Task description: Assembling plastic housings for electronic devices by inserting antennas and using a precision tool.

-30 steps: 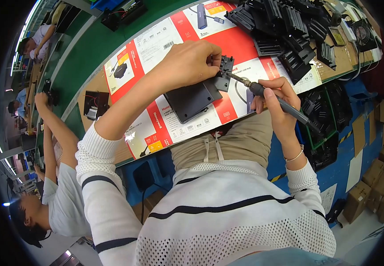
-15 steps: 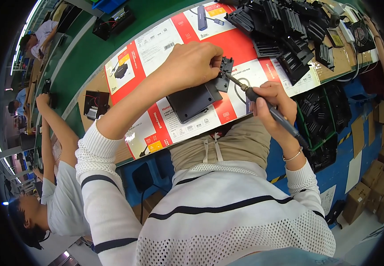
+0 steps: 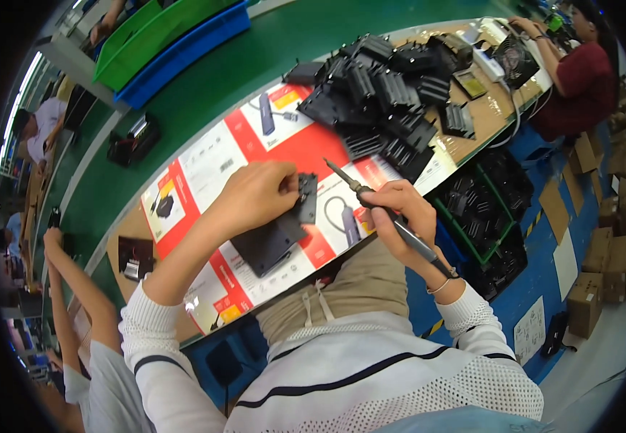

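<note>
My left hand [image 3: 259,191] is closed, its fingertips pinched at the edge of a small black plastic piece [image 3: 306,200] with raised posts. Whatever lies between those fingers is hidden. Below that hand, a flat black housing [image 3: 266,247] rests on the red and white printed cardboard [image 3: 208,216]; I cannot tell whether it joins the small piece. My right hand [image 3: 403,213] grips a soldering iron [image 3: 348,177] by its dark handle. The iron's tip points up and left, apart from the black piece.
A heap of black finned housings [image 3: 381,90] covers the table's far right, near a yellow-framed piece [image 3: 470,84] and a fan [image 3: 516,61]. Green crates [image 3: 497,254] of black parts stand below the right edge. Co-workers sit at left and right. A blue bin [image 3: 183,54] stands far left.
The soldering iron's tip has come away from the small black piece and lifted. My left hand stays pinched beside that piece. The whole view has shifted, showing more of the table's far side.
</note>
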Demonstrator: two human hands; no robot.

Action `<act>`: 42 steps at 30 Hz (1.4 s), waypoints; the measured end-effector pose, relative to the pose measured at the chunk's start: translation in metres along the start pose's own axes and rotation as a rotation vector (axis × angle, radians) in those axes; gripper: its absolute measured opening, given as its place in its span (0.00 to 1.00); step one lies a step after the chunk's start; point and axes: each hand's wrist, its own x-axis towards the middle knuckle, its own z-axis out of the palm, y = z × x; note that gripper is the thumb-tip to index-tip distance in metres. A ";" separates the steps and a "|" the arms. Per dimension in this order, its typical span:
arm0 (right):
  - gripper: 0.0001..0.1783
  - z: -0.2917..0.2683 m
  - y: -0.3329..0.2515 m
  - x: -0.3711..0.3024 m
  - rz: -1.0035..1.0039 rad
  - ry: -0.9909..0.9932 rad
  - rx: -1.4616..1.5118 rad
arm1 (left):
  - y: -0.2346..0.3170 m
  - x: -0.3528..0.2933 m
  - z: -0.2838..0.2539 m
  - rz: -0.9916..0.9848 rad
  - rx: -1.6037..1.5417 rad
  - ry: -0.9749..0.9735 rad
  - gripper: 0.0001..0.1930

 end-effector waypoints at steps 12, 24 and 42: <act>0.24 -0.031 0.012 0.108 -0.282 0.197 -0.702 | -0.112 -0.003 -0.092 -0.220 -0.363 0.737 0.11; 0.38 -0.070 0.008 0.144 -0.067 -0.411 -0.451 | -0.105 -0.060 -0.004 -0.109 -0.239 0.828 0.17; 0.27 -0.005 -0.020 0.134 -0.283 -0.078 -0.260 | -0.110 -0.190 0.033 -0.780 0.510 1.105 0.08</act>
